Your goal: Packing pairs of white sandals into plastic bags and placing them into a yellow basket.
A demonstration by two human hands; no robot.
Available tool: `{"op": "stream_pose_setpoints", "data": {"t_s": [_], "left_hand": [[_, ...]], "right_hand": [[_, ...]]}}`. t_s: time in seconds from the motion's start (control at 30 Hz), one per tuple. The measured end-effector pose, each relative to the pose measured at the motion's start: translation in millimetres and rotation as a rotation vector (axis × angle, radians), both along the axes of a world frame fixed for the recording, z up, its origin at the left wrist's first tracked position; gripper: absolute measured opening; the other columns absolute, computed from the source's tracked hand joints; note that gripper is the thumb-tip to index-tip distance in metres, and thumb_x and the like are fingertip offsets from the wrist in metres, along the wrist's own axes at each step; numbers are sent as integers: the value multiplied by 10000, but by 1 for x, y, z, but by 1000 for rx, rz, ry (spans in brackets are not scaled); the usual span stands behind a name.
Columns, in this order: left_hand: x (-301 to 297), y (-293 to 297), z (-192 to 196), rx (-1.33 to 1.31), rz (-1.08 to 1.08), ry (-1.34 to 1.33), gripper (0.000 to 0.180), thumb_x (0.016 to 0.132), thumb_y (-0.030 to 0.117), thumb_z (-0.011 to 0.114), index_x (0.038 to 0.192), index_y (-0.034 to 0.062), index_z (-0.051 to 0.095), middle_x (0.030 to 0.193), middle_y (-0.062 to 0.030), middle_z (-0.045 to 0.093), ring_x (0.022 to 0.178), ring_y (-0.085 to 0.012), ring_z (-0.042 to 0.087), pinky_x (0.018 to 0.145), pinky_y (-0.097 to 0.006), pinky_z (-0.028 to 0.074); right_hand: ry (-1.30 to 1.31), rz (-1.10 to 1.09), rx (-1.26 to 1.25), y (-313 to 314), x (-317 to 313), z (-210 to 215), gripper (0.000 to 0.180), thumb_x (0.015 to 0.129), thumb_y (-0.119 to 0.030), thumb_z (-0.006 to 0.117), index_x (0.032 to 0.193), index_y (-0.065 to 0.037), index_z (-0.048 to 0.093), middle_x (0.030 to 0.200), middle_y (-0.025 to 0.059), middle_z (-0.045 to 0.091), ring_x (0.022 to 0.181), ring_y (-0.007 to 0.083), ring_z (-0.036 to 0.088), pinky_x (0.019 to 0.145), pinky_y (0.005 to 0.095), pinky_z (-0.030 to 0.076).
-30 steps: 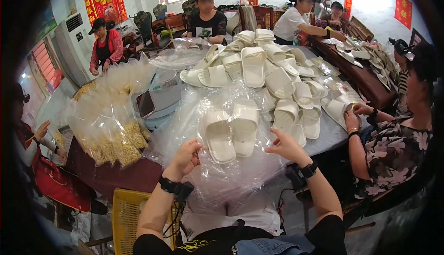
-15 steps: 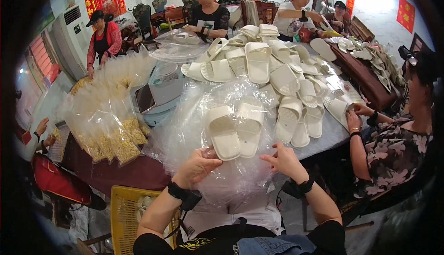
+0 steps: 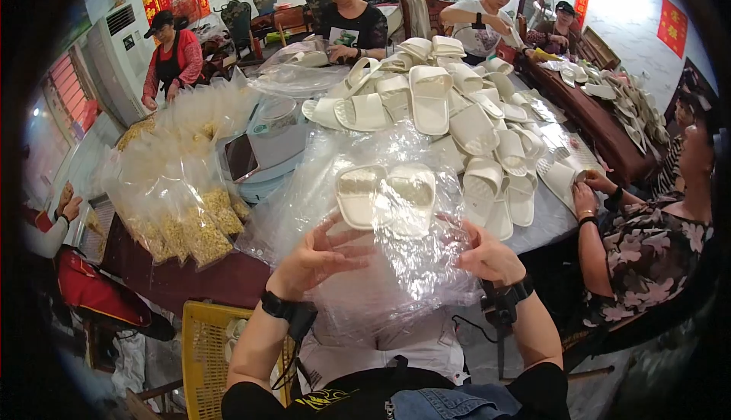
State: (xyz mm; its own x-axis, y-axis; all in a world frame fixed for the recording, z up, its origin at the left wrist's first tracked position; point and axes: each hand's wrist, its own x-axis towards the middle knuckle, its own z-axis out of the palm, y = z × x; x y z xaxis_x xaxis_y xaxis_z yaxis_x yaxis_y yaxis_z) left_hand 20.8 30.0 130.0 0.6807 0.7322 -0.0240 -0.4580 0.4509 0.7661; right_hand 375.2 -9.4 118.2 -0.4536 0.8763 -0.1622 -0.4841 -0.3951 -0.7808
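A pair of cream slippers lies side by side in front of me: a left slipper and a right slipper. Shiny clear film of a plastic bag covers their near ends and hangs toward my lap. My left hand grips the bag's left side, thumb on top and fingers partly seen through the film. At the opposite side, my right hand has the bag's edge between thumb and fingers. Flat clear bags are stacked beneath. Whether the slippers are wholly inside the bag is hard to tell through the glare.
Beyond the bags rises a heap of cream slippers. Filled bags of yellow pieces stand at left, beside a scale and a phone. A yellow crate is by my left arm. Several people sit or stand around the table.
Both hands have moved up and forward onto the bag's sides. The slippers' near ends have tilted up, and film now shines over them. My right hand, previously apart from the slippers, now grips the film.
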Motion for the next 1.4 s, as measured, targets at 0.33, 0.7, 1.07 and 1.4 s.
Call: {"op": "stream_pose_setpoints", "data": {"t_s": [0.33, 0.7, 1.07, 1.4], "left_hand": [[-25, 18, -9, 347, 181, 352, 573, 813, -120, 692, 1359, -18, 548, 1205, -225, 701, 1080, -291, 716, 980, -372, 546], [-1, -7, -16, 1249, 1098, 939, 184, 804, -72, 692, 956, 8, 756, 776, -125, 681, 587, -280, 566, 593, -334, 481], [-6, -15, -30, -280, 185, 41, 565, 989, 91, 455, 1509, 74, 234, 1394, -265, 459, 1178, -511, 612, 970, -615, 546], [31, 0, -54, -153, 281, 32, 670, 951, -72, 541, 1534, 105, 263, 1376, -205, 547, 1211, -396, 619, 986, -646, 535]], "right_hand": [[-136, -180, 315, 16, 10, 9, 983, 755, 245, 664, 1590, -98, 273, 1043, 65, 670, 963, 148, 652, 840, 286, 552], [-1337, -1009, 1386, 4, -12, 16, 333, 752, 176, 635, 967, -46, 758, 1040, 116, 550, 795, 183, 568, 727, 301, 464], [-611, -467, 405, -17, -17, -46, 202, 921, 106, 481, 1058, -28, 544, 1388, 87, 471, 914, 105, 628, 754, 260, 572], [158, -492, 227, -11, -40, -54, 238, 882, 132, 446, 1036, -40, 503, 1388, 119, 516, 1101, 222, 649, 810, 270, 576]]}}
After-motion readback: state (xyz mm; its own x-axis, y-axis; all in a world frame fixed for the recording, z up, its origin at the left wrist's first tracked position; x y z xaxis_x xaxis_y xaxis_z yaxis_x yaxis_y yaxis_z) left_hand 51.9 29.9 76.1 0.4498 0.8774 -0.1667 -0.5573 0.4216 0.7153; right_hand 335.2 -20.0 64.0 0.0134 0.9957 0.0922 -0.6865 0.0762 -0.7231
